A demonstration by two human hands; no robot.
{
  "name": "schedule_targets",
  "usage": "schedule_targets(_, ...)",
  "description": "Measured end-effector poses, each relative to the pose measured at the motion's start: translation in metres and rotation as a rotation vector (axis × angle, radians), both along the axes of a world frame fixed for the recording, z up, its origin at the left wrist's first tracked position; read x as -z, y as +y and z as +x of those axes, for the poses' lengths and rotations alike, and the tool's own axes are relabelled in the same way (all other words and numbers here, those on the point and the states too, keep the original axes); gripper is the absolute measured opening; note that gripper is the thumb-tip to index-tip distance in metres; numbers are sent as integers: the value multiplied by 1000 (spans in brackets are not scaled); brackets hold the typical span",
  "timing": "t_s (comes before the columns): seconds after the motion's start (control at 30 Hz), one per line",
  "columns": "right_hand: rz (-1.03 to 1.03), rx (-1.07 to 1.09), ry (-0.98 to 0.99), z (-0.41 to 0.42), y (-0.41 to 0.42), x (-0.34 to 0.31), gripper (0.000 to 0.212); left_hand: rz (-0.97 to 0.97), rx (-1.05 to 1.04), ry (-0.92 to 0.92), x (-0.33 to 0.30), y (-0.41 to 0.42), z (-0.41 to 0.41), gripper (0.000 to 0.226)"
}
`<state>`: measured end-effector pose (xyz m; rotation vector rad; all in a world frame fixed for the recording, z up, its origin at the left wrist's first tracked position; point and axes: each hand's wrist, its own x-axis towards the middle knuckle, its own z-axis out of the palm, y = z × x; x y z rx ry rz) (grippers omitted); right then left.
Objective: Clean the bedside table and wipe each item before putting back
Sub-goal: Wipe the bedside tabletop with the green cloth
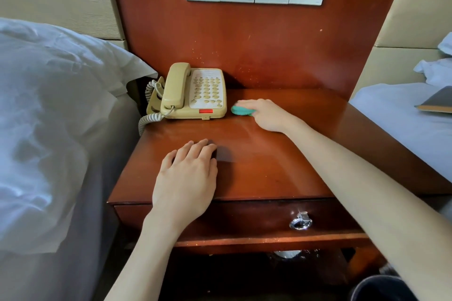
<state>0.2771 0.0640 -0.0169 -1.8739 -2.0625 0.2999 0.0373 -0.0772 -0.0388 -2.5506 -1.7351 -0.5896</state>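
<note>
A green cloth [242, 110] is grasped in the right hand [267, 115] and pressed on the desk [256, 168], just right of the telephone [193, 91]. The left hand [187, 178] is laid flat, grip released, in front of the telephone.

Bedside table [256, 168]: telephone [193, 91], cloth [241, 110].

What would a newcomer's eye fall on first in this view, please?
Probably the beige telephone at the back left of the red-brown bedside table. Just right of it, the right hand presses a green cloth on the top, while the left hand rests flat near the front edge.
</note>
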Motion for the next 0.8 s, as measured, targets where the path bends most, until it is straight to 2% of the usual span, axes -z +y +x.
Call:
schedule_targets(0.1, 48, 56, -42, -14, 24, -4, 61, 3, 0, -3, 0, -1, 0, 43)
schedule_targets(0.5, 48, 220, -67, -16, 77, -9, 57, 8, -12, 13, 1, 2, -2, 46)
schedule_targets(0.8, 76, 393, -69, 45, 65, -11, 47, -9, -24, 7, 1, 2, -4, 47)
